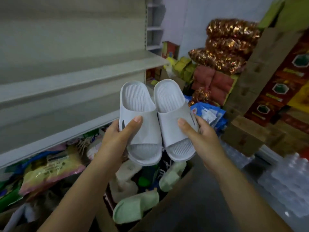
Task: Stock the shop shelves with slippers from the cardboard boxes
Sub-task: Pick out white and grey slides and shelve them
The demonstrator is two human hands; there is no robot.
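Gripping one grey slipper (139, 113) by its strap in your left hand (115, 133) and its mate (173, 111) in your right hand (199, 133), above the cardboard box (167, 204), you risked free heels catching the shelf lip (80, 81) beyond them.
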